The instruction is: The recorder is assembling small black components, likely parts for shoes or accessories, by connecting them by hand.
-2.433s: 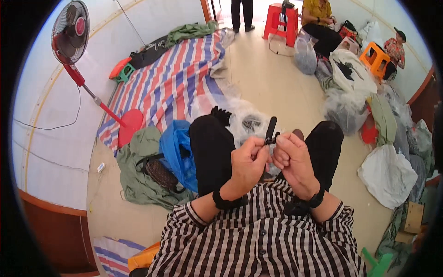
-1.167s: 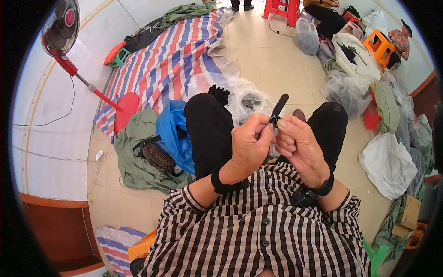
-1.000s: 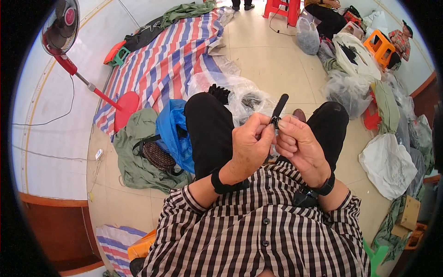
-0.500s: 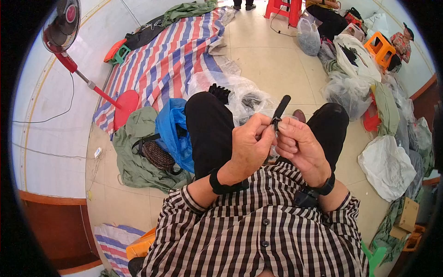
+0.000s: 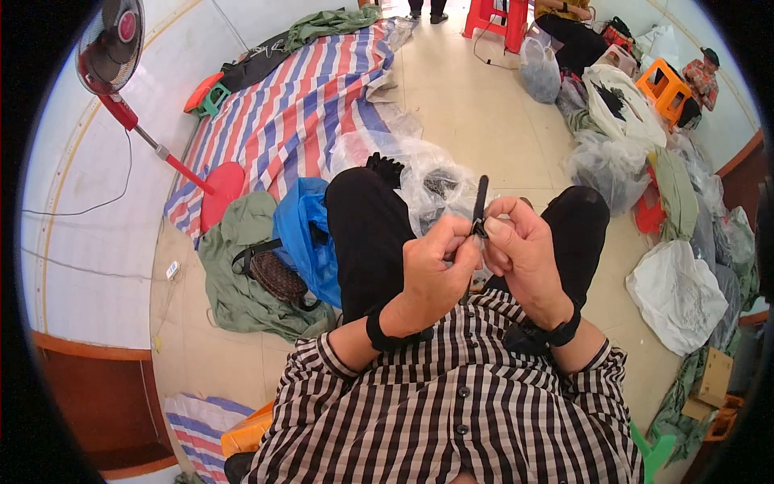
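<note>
Above my lap, my left hand (image 5: 438, 264) and my right hand (image 5: 526, 252) meet at a thin black strap (image 5: 482, 195). Its free end stands up past the fingertips, and a small dark piece, perhaps a buckle, sits where the fingers pinch. The rest is hidden behind my fingers. Both hands are closed, thumbs against forefingers. Beyond my knees lies a clear plastic bag (image 5: 419, 157) with dark items inside, and a bundle of black strips (image 5: 385, 168) rests beside it.
At left are a blue plastic bag (image 5: 305, 234), a green cloth (image 5: 226, 278) and a red standing fan (image 5: 222, 194) on a striped sheet (image 5: 282, 105). White sacks (image 5: 677, 294) and clear bags line the right. Other people sit at the far right near an orange stool (image 5: 665, 85).
The strap's free end has turned from leaning right to nearly upright. My right fingers have shifted, the forefinger now arched higher over the strap. Both hands still grip it.
</note>
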